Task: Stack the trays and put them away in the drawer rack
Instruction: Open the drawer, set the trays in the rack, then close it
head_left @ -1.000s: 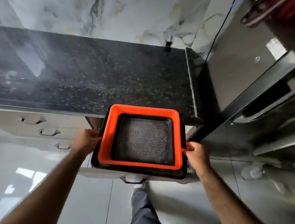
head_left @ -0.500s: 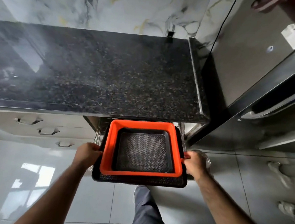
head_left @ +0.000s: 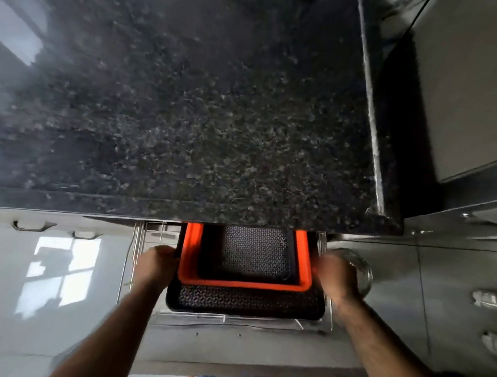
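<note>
Where granite counter (head_left: 188, 108) overhangs, stacked trays (head_left: 246, 302), wire drawer rack (head_left: 132, 268), glossy floor tiles (head_left: 22, 288)

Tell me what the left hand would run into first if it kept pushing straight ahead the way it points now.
Probably the underside space beneath the granite countertop: the left hand, gripping the tray stack, points into the open wire drawer rack. Only rack wires show ahead; depth beyond is hidden.

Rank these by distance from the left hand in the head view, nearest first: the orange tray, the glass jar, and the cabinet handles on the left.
1. Orange tray: right beside the left hand.
2. Cabinet handles: off to the left, under the counter edge.
3. Glass jar: far side of the trays, behind the right hand.
</note>
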Demonstrator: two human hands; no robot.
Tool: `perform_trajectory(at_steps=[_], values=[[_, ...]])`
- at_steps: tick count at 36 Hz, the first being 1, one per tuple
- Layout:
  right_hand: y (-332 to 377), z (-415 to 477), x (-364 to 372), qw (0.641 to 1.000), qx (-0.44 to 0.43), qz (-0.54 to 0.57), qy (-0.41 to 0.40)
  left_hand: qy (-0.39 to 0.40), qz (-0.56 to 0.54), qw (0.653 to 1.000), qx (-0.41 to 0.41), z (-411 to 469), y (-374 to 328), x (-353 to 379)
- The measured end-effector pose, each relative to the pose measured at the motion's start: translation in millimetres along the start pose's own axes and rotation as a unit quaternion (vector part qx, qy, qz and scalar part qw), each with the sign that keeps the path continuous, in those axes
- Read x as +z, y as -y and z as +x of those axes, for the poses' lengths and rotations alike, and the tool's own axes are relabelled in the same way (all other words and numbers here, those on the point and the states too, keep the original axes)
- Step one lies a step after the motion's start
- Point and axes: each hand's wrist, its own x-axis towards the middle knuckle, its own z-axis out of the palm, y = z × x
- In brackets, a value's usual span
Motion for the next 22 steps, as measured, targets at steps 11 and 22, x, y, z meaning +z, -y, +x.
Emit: perform_trajectory(at_steps=[11,22], values=[[15.5,47.0,21.4,0.998,0.035,-0.049,-0.022,-0.001,0.054,0.997,-0.056,43.9,-16.6,35.7],[29.4,43.3,37.4,0.982,0.13,0.138,0.0,0.035,0.068,0.996,-0.039,47.5,-20.9,53.9]])
